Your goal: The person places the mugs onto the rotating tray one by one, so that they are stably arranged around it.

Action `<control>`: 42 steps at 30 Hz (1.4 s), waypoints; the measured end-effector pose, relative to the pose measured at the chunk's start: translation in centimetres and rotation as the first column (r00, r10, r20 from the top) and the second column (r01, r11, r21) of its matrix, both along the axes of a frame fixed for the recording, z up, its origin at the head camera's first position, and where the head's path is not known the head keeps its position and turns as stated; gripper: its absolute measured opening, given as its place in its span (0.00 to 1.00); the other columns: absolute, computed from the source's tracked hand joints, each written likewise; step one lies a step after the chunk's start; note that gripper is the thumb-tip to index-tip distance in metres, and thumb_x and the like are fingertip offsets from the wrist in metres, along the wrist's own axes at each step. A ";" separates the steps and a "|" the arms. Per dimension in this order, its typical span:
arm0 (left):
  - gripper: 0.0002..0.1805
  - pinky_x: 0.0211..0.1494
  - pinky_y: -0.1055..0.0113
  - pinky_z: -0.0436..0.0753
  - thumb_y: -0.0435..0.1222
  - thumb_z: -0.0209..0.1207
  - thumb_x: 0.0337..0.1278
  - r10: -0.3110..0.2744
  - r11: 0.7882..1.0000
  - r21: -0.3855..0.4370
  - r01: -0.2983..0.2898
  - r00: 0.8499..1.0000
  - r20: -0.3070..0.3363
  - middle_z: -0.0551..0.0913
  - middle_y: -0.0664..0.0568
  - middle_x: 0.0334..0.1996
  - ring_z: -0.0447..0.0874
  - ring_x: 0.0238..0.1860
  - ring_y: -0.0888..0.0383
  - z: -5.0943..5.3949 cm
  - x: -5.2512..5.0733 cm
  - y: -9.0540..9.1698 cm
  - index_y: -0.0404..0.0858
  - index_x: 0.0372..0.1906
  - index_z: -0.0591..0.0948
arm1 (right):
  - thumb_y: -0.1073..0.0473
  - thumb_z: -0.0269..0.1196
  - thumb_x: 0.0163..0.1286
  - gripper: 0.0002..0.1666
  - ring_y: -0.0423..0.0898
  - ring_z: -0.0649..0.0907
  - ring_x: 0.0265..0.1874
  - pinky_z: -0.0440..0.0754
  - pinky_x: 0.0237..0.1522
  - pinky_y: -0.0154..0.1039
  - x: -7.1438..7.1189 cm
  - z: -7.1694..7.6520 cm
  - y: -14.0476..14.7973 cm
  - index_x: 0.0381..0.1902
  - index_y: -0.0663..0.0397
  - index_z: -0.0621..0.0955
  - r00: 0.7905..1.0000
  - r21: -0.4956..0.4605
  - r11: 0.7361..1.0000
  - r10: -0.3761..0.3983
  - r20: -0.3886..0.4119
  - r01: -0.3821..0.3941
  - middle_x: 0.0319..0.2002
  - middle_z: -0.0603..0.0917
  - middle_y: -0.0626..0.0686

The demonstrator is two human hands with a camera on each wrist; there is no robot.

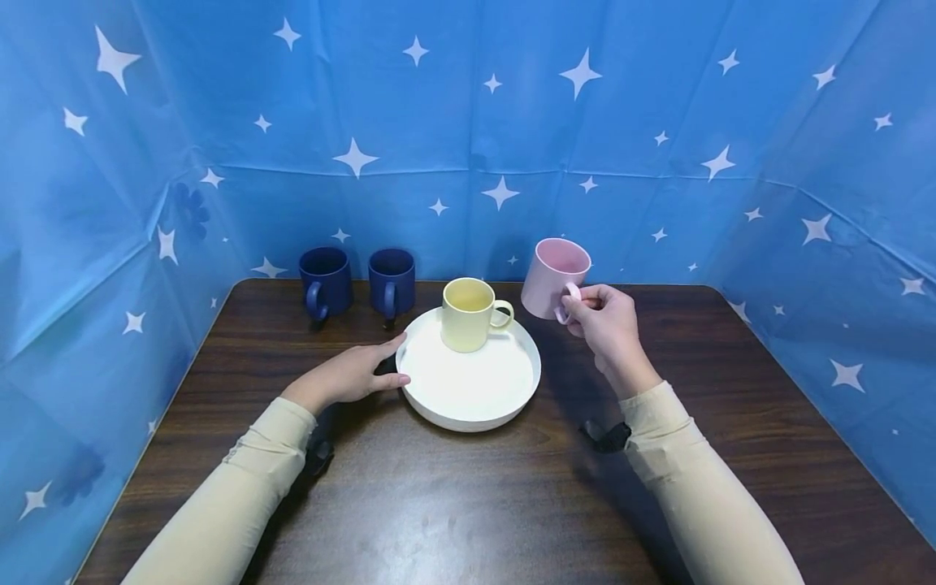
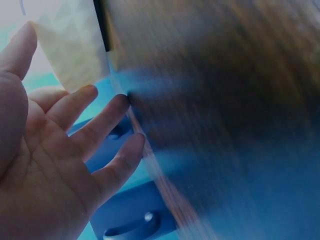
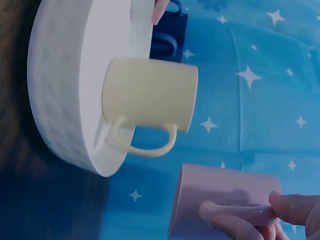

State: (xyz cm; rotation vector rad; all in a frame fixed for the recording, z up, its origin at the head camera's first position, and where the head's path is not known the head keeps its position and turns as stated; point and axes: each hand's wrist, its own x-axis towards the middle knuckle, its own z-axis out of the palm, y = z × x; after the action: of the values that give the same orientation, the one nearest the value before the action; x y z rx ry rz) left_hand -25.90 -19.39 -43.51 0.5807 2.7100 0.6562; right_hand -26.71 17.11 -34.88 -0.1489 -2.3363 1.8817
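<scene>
My right hand (image 1: 603,321) pinches the handle of a pink mug (image 1: 543,280), which hangs slightly tilted above the table to the right of a round white tray (image 1: 471,398). A yellow mug (image 1: 462,325) stands upright toward the back of that tray, its handle pointing right. At the tray's left rim, my left hand (image 1: 351,374) has its thumb and fingers spread against the side. In the left wrist view the fingers (image 2: 107,125) look extended, with nothing gripped. The right wrist view shows thumb and fingers on the pink mug's handle (image 3: 245,214).
Two dark blue mugs, one at far left (image 1: 338,284) and one nearer the tray (image 1: 400,284), stand at the table's back edge. Behind the brown wooden table (image 1: 439,520) hangs a blue curtain (image 1: 468,122) with white stars.
</scene>
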 end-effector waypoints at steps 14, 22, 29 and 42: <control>0.46 0.75 0.42 0.62 0.56 0.55 0.73 0.006 1.000 0.017 -0.006 1.000 -0.002 0.59 0.35 0.77 0.61 0.75 0.37 0.1 0.1 0.1 0.39 0.82 0.49 | 0.66 0.66 0.71 0.10 0.42 0.83 0.27 0.85 0.31 0.32 1.6 -0.8 -1.0 0.43 0.70 0.78 0.999 0.021 0.999 0.039 0.024 -0.040 0.30 0.77 0.52; 0.46 0.75 0.42 0.62 0.55 0.55 0.73 0.007 1.000 0.019 -0.007 1.000 -0.002 0.58 0.35 0.77 0.60 0.75 0.37 0.2 0.2 0.1 0.38 0.82 0.49 | 0.69 0.67 0.69 0.09 0.41 0.79 0.25 0.84 0.29 0.32 2.2 -1.6 -1.5 0.42 0.71 0.78 0.997 -0.014 0.998 0.060 0.048 -0.059 0.30 0.76 0.52; 0.46 0.75 0.42 0.61 0.56 0.54 0.73 -0.002 1.000 0.017 0.002 1.000 -0.002 0.58 0.35 0.77 0.60 0.76 0.37 0.1 0.1 0.1 0.38 0.82 0.49 | 0.69 0.66 0.69 0.08 0.41 0.79 0.24 0.84 0.28 0.32 2.7 -2.0 -2.0 0.40 0.70 0.78 0.995 -0.016 0.997 0.078 0.057 -0.077 0.28 0.76 0.52; 0.47 0.75 0.42 0.61 0.58 0.53 0.73 -0.003 1.000 0.009 0.003 1.000 0.002 0.58 0.35 0.77 0.60 0.76 0.37 0.0 0.1 0.0 0.39 0.82 0.48 | 0.68 0.67 0.70 0.08 0.42 0.78 0.28 0.84 0.30 0.35 4.1 -3.7 -3.3 0.39 0.67 0.78 0.988 0.017 0.993 0.114 0.103 -0.117 0.30 0.76 0.52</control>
State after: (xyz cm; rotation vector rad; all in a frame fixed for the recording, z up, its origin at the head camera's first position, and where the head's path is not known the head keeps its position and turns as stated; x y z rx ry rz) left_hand -25.78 -19.35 -43.54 0.5861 2.7050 0.6677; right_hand -22.64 13.81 -38.58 -0.1113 -2.4830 1.9421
